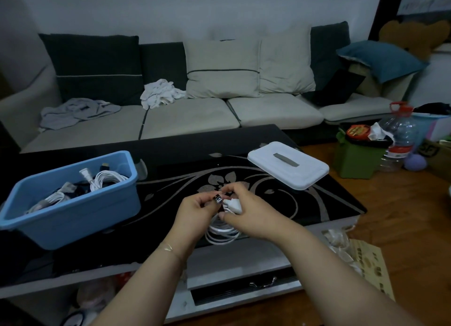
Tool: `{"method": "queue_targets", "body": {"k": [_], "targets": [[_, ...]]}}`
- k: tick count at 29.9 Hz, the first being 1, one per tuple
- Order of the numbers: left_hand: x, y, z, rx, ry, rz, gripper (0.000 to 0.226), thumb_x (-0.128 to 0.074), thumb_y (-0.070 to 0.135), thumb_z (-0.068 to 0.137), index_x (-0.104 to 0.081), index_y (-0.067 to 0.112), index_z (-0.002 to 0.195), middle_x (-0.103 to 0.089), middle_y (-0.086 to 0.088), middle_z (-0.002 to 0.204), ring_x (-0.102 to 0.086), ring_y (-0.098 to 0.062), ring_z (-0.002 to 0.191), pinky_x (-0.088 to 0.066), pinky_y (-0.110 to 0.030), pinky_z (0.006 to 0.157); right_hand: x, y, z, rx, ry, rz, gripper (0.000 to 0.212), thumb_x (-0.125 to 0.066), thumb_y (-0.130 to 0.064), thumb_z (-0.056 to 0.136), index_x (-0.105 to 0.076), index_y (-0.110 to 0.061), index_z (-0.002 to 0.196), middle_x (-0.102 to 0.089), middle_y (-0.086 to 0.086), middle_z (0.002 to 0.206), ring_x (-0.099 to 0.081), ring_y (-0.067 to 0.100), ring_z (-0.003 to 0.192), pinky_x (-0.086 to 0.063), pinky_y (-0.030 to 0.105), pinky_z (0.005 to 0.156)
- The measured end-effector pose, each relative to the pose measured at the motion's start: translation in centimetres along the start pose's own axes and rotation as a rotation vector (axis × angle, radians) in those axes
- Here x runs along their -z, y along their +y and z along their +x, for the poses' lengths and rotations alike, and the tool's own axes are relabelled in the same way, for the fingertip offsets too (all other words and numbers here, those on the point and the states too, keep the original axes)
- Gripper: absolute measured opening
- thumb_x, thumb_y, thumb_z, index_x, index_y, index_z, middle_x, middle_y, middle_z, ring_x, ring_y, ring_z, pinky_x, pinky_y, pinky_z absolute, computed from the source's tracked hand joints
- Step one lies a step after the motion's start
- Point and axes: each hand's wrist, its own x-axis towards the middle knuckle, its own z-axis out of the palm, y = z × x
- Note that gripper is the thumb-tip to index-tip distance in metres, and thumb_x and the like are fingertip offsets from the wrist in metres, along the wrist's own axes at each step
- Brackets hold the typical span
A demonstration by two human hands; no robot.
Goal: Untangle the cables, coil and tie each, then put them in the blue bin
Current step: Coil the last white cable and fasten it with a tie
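Head view: both hands, left hand [195,209] and right hand [246,209], grip white coiled cable [220,233] hanging downward.

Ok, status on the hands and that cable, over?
Left hand and right hand both shut on white cable, coiled, black tie at its top. Blue bin open, cables inside. Path clear.
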Motion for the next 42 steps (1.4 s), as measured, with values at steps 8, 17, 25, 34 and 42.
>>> {"method": "queue_targets", "body": {"k": [8,17,25,34,42], "targets": [[0.2,1.0,-0.2,-0.069,-0.038,-0.025,0.021,-0.055,0.003,0.093,-0.074,0.013,0.093,-0.076,-0.002,0.091,-0.070,-0.009,0.088,-0.053,-0.016,0.077,0.4,0.3,0.5,0.034,0.063,0.258,0.036,-0.074,-0.023,0.081,-0.052,-0.029,0.110,-0.061,-0.009,0.102,-0.062,0.006,0.093,-0.051,0.025,0.081],[0.0,1.2,-0.4,0.024,-0.065,-0.315,0.021,-0.054,0.002,0.092,-0.070,0.003,0.105,-0.074,-0.005,0.105,-0.070,-0.014,0.097,-0.055,-0.019,0.076,1.1,-0.2,0.4,0.037,0.055,0.478,0.047,-0.076,-0.008,0.078,-0.051,-0.020,0.116,-0.066,-0.005,0.087,-0.065,0.001,0.074,-0.051,0.017,0.070],[0.0,1.2,-1.1,0.034,-0.130,-0.245,0.023,-0.052,0.014,0.095,-0.069,0.010,0.110,-0.073,-0.007,0.108,-0.069,-0.019,0.100,-0.055,-0.026,0.084,1.6,-0.3,0.1,-0.014,0.018,0.608,0.050,-0.074,-0.001,0.079,-0.049,-0.019,0.119,-0.070,0.007,0.085,-0.070,0.017,0.068,-0.056,0.024,0.065],[0.4,0.9,-1.1,-0.151,-0.128,0.034,0.024,-0.050,0.024,0.095,-0.072,0.019,0.102,-0.070,0.013,0.112,-0.061,0.001,0.112,-0.045,-0.009,0.090,1.0,0.5,0.6,-0.042,0.077,0.706,0.048,-0.075,0.002,0.076,-0.054,-0.011,0.118,-0.071,0.004,0.090,-0.070,0.019,0.079,-0.058,0.040,0.083],[0.3,0.3,-1.7,-0.038,-0.119,-0.185,0.040,-0.054,0.049,0.086,-0.076,0.022,0.105,-0.073,-0.008,0.107,-0.067,-0.023,0.106,-0.048,-0.036,0.096,1.5,-0.2,-0.1,0.013,0.022,0.671,0.015,-0.063,0.004,0.087,-0.061,-0.006,0.097,-0.069,0.005,0.087,-0.067,0.009,0.072,-0.054,0.022,0.066]]}}
